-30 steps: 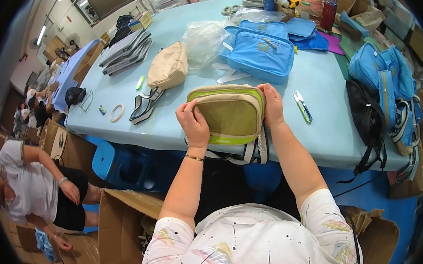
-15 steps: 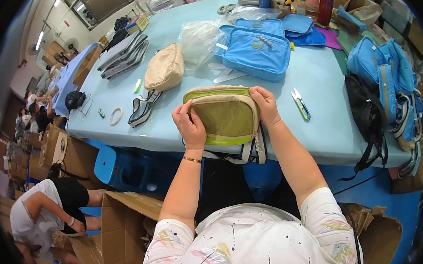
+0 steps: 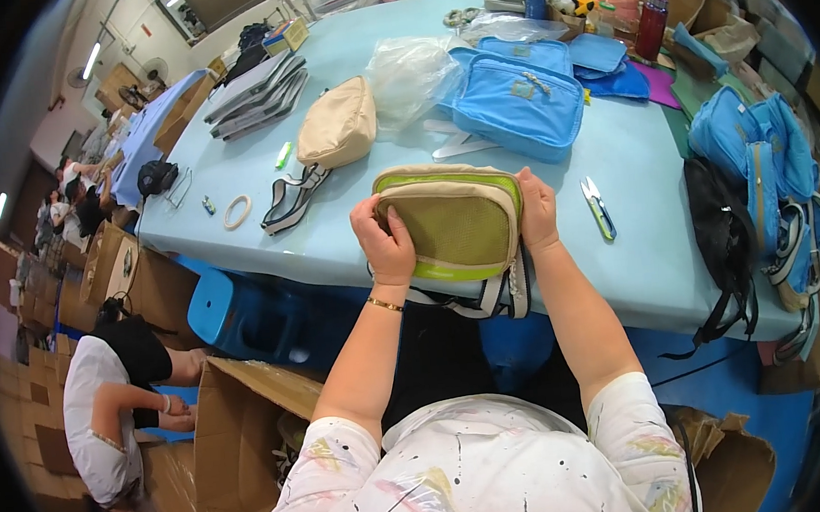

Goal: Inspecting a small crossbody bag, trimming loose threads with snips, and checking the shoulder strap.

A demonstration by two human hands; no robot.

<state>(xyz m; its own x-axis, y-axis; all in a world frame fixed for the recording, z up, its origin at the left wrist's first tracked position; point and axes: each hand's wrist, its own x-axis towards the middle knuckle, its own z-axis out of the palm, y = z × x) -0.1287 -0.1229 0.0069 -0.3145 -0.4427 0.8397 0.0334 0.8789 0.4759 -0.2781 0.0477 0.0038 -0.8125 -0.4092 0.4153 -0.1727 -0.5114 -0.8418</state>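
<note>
Between my hands, above the near edge of the table, is a small green and beige bag (image 3: 456,223) with a mesh front and a lime trim. My left hand (image 3: 385,243) grips its left side, thumb on the front. The right hand (image 3: 537,209) holds its upper right edge, with the fingers partly behind it. A black and white strap (image 3: 500,297) hangs under the bag at the table edge. To the right lie thread snips (image 3: 599,209). Beyond the bag, a beige pouch (image 3: 337,122) with a striped strap (image 3: 295,198) rests on the table.
Blue bags (image 3: 518,103) and clear plastic (image 3: 412,75) lie farther back. Grey folded pieces (image 3: 256,93) are stacked at far left, a tape roll (image 3: 237,212) nearer. A black bag (image 3: 721,222) hangs at the right edge. Cardboard boxes (image 3: 242,442) and a bending person (image 3: 105,415) are at lower left.
The view has shifted, so the table's things sit farther right. My hands still hold the green and beige bag, now tilted slightly more. The person at lower left has bent lower.
</note>
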